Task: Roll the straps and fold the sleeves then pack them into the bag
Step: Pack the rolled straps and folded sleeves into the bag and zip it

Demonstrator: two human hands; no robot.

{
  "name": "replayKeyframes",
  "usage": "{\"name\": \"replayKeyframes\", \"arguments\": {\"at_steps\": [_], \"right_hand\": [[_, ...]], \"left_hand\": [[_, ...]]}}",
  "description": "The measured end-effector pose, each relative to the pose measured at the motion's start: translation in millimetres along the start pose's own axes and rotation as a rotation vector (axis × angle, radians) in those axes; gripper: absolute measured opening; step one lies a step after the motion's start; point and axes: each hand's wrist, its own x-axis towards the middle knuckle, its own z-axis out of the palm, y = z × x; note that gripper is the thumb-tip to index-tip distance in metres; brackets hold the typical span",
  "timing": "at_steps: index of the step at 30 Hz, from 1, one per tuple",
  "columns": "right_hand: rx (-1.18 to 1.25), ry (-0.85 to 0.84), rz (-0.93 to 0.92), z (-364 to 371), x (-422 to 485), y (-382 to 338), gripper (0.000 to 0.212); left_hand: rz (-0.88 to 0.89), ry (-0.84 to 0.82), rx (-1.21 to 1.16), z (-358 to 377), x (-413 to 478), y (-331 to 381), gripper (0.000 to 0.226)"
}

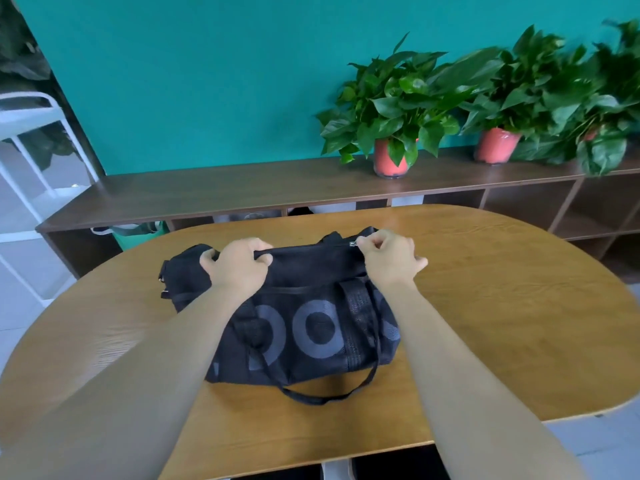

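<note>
On my far left stands one white metal frame (33,126). On the one wooden table (502,323) lies one black bag (311,327) with grey rings, in the middle, one carry strap (322,398) looping off its near side. My left hand (239,261) has its fingers curled round the bag's top edge. My right hand (389,258) pinches the one zipper pull (353,243) at the right end of the top. Behind, one long brown shelf (207,192) carries three potted plants (391,109) toward the right, the third pot mostly hidden by leaves.
</note>
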Motion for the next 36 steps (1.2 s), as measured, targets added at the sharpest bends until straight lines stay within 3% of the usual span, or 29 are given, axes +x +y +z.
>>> {"name": "replayKeyframes", "arguments": {"at_steps": [7, 17, 21, 24, 26, 31, 36], "right_hand": [[-0.011, 0.095, 0.030, -38.2, 23.7, 24.9, 0.023], [-0.155, 0.075, -0.022, -32.0, 26.5, 25.6, 0.015], [-0.325, 0.034, -0.301, -21.3, 15.0, 12.0, 0.048], [-0.505, -0.158, -0.474, -11.4, 7.4, 1.6, 0.071], [-0.627, -0.270, -0.479, -7.4, 7.4, 0.6, 0.076], [-0.763, -0.334, -0.440, -3.8, 10.1, 3.2, 0.069], [-0.893, -0.295, -0.481, 1.2, 8.6, 2.9, 0.060]], "left_hand": [[-0.082, 0.001, -0.051, 1.8, 3.0, -8.5, 0.023], [-0.052, -0.014, -0.041, 3.3, 5.2, -8.2, 0.022], [-0.006, -0.023, -0.056, 1.1, 4.5, -8.0, 0.020], [0.039, -0.058, -0.038, -5.1, 3.2, -11.3, 0.020], [0.080, -0.112, -0.019, -13.2, 2.0, -16.4, 0.023], [0.083, -0.341, 0.166, -33.4, 4.0, -40.4, 0.061], [0.188, -0.345, 0.464, -38.2, 8.9, -55.0, 0.054]]}}
